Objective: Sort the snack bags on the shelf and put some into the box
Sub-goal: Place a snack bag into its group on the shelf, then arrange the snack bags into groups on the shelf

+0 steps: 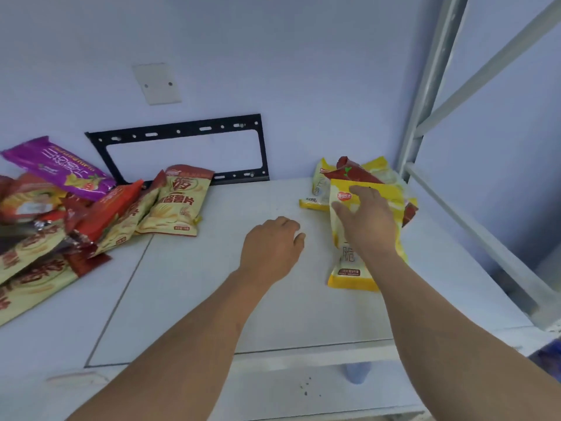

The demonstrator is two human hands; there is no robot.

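My right hand (365,221) rests spread fingers on a yellow snack bag (349,268); my left hand (273,247) hovers loosely curled, empty, over the shelf (212,299).

Both bare forearms reach forward from six o'clock, the left one angling toward one o'clock, the right one toward eleven. The left hand (273,247) sits near the centre, palm down, fingers curled loosely under so the knuckles face twelve o'clock; it grips nothing. The right hand (367,223), at its three o'clock and just apart from it, lies flat with palm down, fingers spread and pointing toward eleven o'clock, thumb stretched out to the left. Both wrists are straight, in line with the forearms.
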